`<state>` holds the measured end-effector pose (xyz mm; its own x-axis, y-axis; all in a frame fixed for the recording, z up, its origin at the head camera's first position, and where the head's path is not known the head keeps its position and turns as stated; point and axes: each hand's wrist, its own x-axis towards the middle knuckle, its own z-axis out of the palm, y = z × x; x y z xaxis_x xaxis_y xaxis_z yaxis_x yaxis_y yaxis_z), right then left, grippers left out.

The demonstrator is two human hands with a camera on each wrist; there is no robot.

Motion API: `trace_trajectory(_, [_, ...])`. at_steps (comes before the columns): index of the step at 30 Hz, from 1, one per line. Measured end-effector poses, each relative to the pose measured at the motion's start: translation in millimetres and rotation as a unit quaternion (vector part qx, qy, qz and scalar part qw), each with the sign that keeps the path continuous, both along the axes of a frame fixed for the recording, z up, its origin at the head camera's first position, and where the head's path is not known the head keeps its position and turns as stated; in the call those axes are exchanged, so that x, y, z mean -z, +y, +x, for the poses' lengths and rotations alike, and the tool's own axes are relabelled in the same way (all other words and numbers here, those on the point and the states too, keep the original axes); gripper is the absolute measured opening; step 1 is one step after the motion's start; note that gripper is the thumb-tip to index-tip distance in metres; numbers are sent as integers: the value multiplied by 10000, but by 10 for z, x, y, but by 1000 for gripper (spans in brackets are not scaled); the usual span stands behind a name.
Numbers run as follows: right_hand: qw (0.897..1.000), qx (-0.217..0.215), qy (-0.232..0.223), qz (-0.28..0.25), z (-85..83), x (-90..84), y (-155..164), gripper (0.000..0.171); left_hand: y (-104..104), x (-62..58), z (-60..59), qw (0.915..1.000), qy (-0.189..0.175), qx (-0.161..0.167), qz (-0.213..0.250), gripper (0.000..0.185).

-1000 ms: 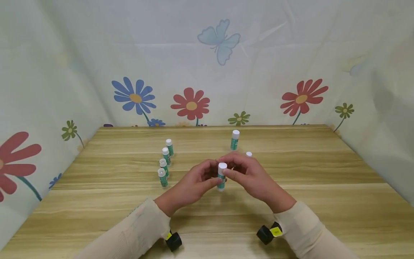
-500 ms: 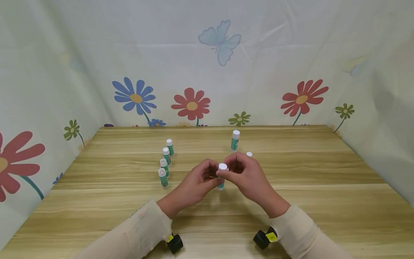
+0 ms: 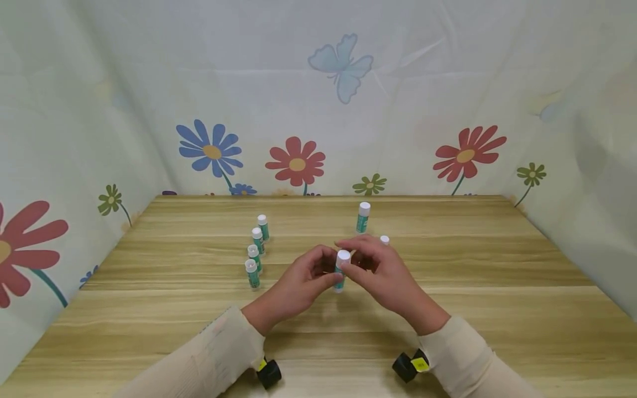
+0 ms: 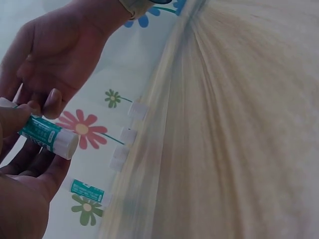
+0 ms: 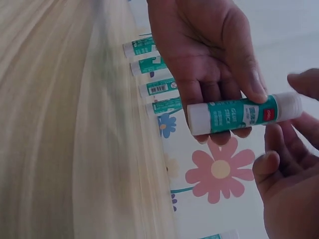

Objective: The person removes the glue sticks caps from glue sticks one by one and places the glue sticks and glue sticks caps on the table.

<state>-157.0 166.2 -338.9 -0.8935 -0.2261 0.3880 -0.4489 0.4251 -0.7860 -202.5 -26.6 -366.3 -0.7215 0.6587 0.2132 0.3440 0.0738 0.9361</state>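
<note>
Both hands are barely shifting since half a second ago, keeping the small green-and-white plastic glue stick [image 3: 340, 269] upright above the pale wood-grain table [image 3: 448, 309]. The left hand [image 3: 297, 287] is curling its fingers and thumb round the green labelled barrel, while the right hand [image 3: 383, 273] is pinching the smooth white cap with thumb and fingertips. Four matching glue sticks [image 3: 256, 249] are standing in a row to the left, and one more [image 3: 363, 216] is standing behind the hands.

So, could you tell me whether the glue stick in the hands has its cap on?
Capped. The glue stick has its white cap on, at the right hand's fingers; the left hand grips its body.
</note>
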Motion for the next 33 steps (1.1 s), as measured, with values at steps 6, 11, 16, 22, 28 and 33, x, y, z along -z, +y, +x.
trace_trajectory(6, [9969, 772, -157, 17, 0, 53, -69, 31, 15, 63, -6, 9999, 24, -125, -19, 26])
trace_trajectory(11, [9963, 862, 58, 19, 8, 50, -80, 24, 35, 92, 1, 10000, 3, -80, -9, 24])
trace_trajectory(16, [9976, 667, 157, 110, 3, 28, -51, 18, 26, 98, -6, 10000, -1, -18, 37, 25])
trace_trajectory(22, [9993, 226, 250, 158, 10, 3, -13, 16, -4, 84, -8, 9999, -71, 54, 47, 26])
trace_trajectory(28, [9989, 400, 161, 163, 14, 5, -21, 25, -12, 84, -13, 9999, -50, 40, 116, 29])
trace_trajectory(33, [9955, 943, 71, 93, 1, 47, -68, 32, 5, 108, -24, 9997, 85, -82, 205, 27])
